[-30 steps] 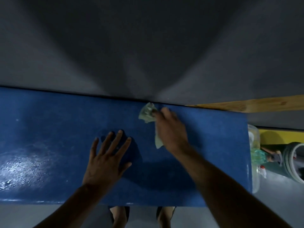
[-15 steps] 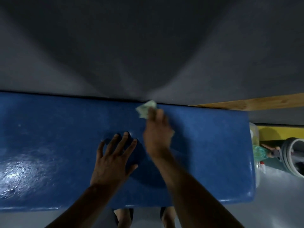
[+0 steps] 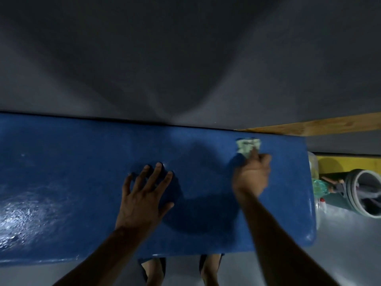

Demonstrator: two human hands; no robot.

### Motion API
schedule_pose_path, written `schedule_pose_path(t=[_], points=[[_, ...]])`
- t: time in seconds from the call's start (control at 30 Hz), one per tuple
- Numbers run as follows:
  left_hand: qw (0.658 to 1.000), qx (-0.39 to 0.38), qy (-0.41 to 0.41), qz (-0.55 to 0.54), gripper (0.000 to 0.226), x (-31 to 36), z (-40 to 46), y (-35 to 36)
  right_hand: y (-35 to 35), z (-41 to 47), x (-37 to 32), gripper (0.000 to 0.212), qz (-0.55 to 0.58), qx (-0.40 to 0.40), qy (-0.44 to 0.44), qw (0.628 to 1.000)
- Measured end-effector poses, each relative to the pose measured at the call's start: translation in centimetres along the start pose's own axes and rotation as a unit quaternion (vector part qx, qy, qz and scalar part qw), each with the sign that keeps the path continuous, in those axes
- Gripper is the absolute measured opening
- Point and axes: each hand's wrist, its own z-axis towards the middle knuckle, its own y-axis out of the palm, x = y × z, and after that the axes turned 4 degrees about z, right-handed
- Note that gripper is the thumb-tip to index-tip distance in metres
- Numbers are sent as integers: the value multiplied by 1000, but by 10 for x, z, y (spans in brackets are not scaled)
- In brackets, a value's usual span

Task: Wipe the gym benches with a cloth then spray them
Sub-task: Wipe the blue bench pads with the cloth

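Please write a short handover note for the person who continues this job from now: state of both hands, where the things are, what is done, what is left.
Left hand: flat on the blue bench, fingers spread, holding nothing.
Right hand: grips the pale green cloth near the far edge, toward the bench's right end.
Done: the bench's left part shines as if wet.
Left: finish wiping, then spray. A clear bottle, maybe the sprayer, stands beyond the bench's right end.

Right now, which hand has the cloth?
The right hand grips the cloth; the left hand lies flat on the bench.
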Motion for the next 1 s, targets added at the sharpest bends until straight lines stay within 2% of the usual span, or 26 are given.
schedule_pose_path(t=[0.13,0.2,0.27,0.3,0.4,0.5,0.53,0.6,0.63,0.67,0.77,0.87,0.9,0.93,1.0], points=[[1000,-13,1,6,75,-1,0,-5,34,-80,-76,63,1,-53,-207,977],[1000,-13,6,11,74,0,1,-5,29,-94,-81,62,-8,-130,-323,938],[1000,-8,10,8,73,-1,1,-6,14,-78,-60,55,-40,-157,-438,884],[1000,-3,10,6,72,-2,1,-6,6,-63,-44,49,-44,-160,-452,876],[1000,4,6,2,77,-2,0,-4,-20,-10,22,35,-57,-142,-346,926],[1000,9,8,16,77,-2,0,-4,-33,10,66,41,12,-29,-167,986],[1000,11,9,18,78,-2,0,-4,-28,5,64,46,25,-7,-111,993],[1000,13,11,17,79,-2,-1,-2,-10,-19,36,52,24,-13,-21,999],[1000,12,9,16,80,-1,-1,-2,-1,-35,15,57,30,-26,-12,999],[1000,12,7,17,80,-2,-1,-2,8,-53,-6,59,45,-37,-33,998],[1000,6,6,19,74,-2,-1,-3,25,-106,-50,53,22,-72,-205,976],[1000,9,4,8,68,-1,0,-4,13,-98,-33,47,-19,-128,-413,902],[1000,7,3,8,71,-1,0,-4,6,-80,-21,46,-37,-120,-440,889],[1000,5,3,9,75,-1,0,-3,0,-60,-5,44,-59,-114,-426,895],[1000,5,4,9,78,-2,-1,-2,-15,-19,29,39,-83,-80,-315,942]])
